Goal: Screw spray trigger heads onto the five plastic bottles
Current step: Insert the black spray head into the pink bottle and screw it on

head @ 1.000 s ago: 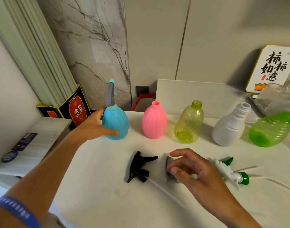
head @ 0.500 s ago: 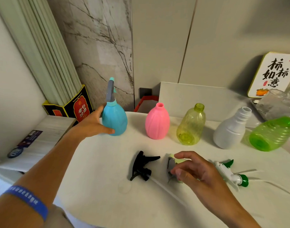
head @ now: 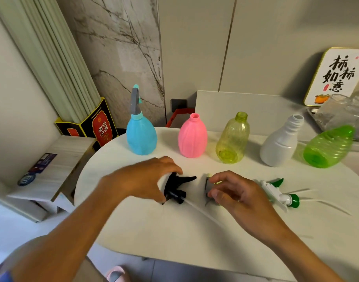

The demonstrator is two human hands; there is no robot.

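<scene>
1. Head view: the left hand (head: pixel 143 180) is curling its fingers around the black trigger head (head: pixel 177 187) lying on the white table (head: pixel 195 237).
2. The right hand (head: pixel 235 195) is pinching the grey trigger head (head: pixel 207 185) on the table.
3. The blue bottle (head: pixel 141 137) is standing capped; the pink bottle (head: pixel 192 137) is standing open beside it.

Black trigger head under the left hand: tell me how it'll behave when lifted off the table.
The black trigger head is probably light and rigid, being small moulded plastic. Its thin whitish dip tube trails along the table and will likely flex and swing once lifted. Its irregular shape makes rolling unlikely. The left hand covers part of it, so the grip is unclear.
</scene>
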